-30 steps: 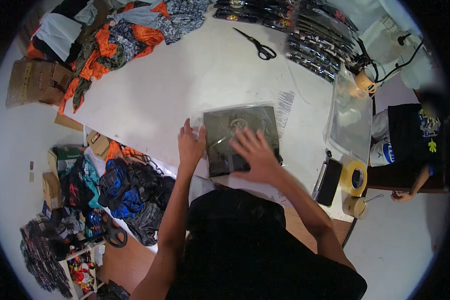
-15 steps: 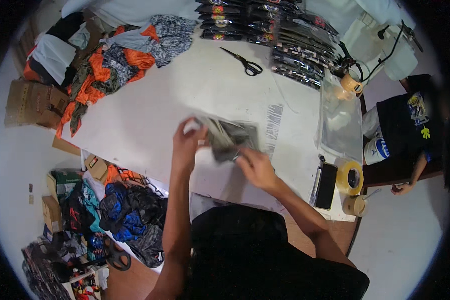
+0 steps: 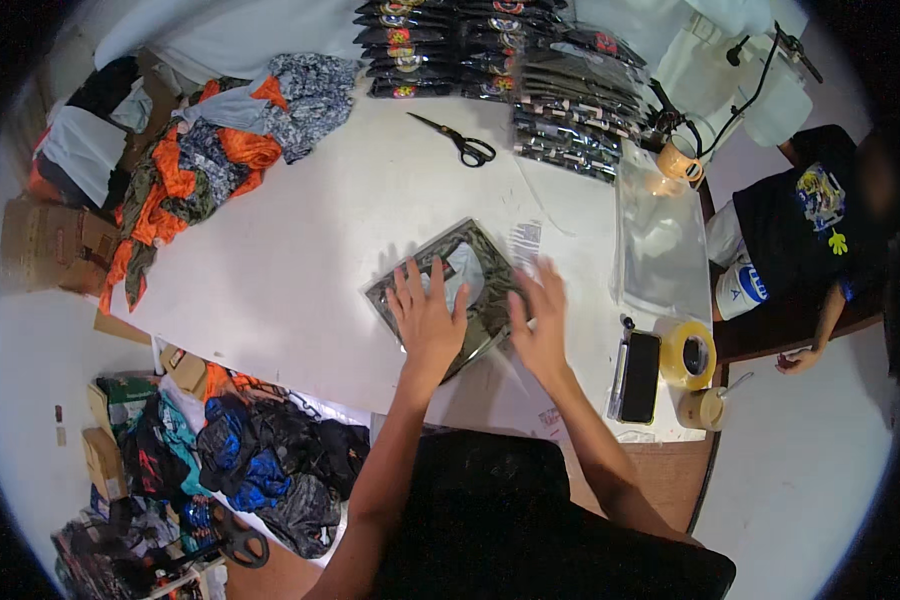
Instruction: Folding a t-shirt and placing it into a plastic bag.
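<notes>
The clear-bagged dark garment (image 3: pixel 450 290) lay tilted on the white table (image 3: pixel 300 240) just ahead of the person, its long axis skewed, with the left hand (image 3: pixel 428 318) pressed flat on it and the right hand (image 3: pixel 542 322) spread open at its right edge.

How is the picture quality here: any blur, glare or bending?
Head view: strong fisheye, the white table edges bow and the corners are black; the right hand is motion-blurred, the left hand sharper; glare patches on the clear-bagged dark garment; lighting even, shadows soft.
</notes>
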